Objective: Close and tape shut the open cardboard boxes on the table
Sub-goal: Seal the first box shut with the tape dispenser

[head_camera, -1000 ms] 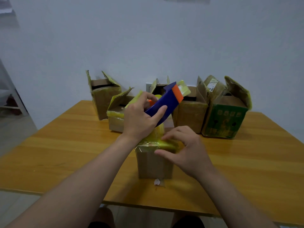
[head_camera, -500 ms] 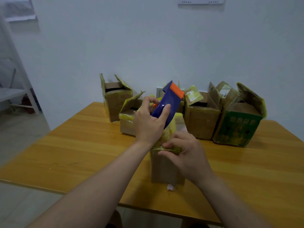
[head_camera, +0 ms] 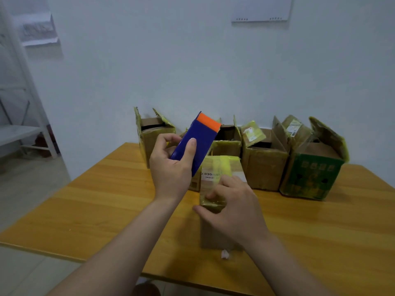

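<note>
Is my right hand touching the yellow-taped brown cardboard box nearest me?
Touching. The head view shows the right hand gripping the cardboard box at its top edge.

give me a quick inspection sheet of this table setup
surface: wooden table, boxes standing on it
job's things: taped box nearest, top closed under yellow tape; tape dispenser held up in the air; back row from brown box to green box, flaps open
clutter: white scrap at the taped box's front
hands: left hand grips the tape dispenser; right hand holds the taped box's near top edge
cables: nothing seen
surroundings: white wall, sheet hung on it, shelf at left
</note>
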Available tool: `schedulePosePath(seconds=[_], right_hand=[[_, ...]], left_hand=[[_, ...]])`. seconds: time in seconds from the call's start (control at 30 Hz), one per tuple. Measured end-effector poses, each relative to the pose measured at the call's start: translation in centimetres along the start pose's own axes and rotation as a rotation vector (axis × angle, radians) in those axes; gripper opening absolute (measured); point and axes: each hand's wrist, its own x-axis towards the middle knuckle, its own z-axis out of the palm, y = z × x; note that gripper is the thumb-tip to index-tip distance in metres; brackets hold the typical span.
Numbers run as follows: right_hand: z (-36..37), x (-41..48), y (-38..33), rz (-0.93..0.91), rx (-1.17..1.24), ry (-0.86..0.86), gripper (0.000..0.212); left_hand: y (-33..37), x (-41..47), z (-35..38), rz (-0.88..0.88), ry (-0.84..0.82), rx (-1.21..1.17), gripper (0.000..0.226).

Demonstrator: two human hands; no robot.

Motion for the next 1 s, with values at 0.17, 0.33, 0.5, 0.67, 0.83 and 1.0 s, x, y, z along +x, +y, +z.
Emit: schedulePosePath(seconds=[0.17, 0.33, 0.5, 0.67, 0.83, 1.0], right_hand=[[0.4, -0.2, -0.8, -0.011, -0.037, -0.004, 0.037], [-3.0, 0.7, 1.9, 0.031, 0.087, -0.283, 0.048], [-3.3, -1.3, 3.6, 0.086, 0.205, -0.179, 0.033], [-4.4, -0.5, 5.0, 0.14, 0.38, -0.275, 0.023], [-4.8, -1.5, 5.8, 0.142, 0.454, -0.194, 0.025], [-6.6, -0.7, 6.6, 0.207, 0.494, -0.441, 0.035]], left_hand=[[0.6, -1.1, -0.8, -0.034, 0.02, -0.017, 0.032], [0.3, -2.0, -1.3, -0.079, 0.037, 0.026, 0.029], [-0.3, -3.0, -0.3, -0.11, 0.03, 0.063, 0.035], [-0.7, -3.6, 0.6, -0.133, 0.002, 0.089, 0.029], [-1.0, -3.8, 1.1, -0.14, 0.009, 0.124, 0.028], [-0.2, -3.4, 0.4, -0.161, 0.035, 0.072, 0.03]])
